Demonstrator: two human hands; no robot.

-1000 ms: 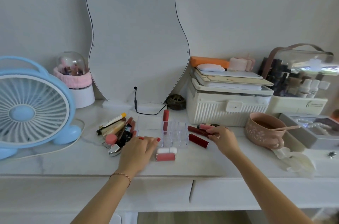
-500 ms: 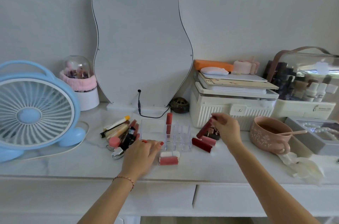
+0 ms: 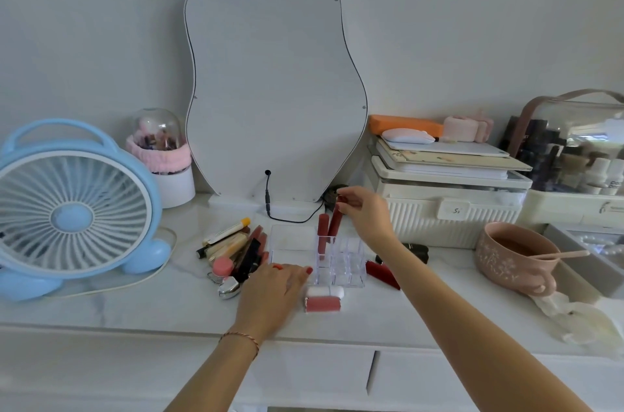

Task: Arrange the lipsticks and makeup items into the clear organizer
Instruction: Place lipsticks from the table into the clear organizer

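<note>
Organizer (image 3: 341, 263): clear, on desk (image 3: 169, 307); one lipstick (image 3: 322, 232) upright in back-left slot.
My R hand (image 3: 368, 219): pinching 2nd lipstick (image 3: 335, 222) by its top, tilted, lower end in the next slot.
My L hand (image 3: 273, 290): fingers flat, relaxed, at organizer's front-left.
Loose: makeup pile (image 3: 236, 249) left of organizer, red tube (image 3: 383, 275) right.

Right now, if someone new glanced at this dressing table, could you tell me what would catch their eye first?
Probably the tall pear-shaped mirror leaning against the wall at centre, and the big blue fan at far left. Then the action in front of the mirror: the right hand pinches a dark red lipstick, lowering it into the clear organizer beside one already standing there, while the left hand rests on the table near the organizer's front edge.
</note>
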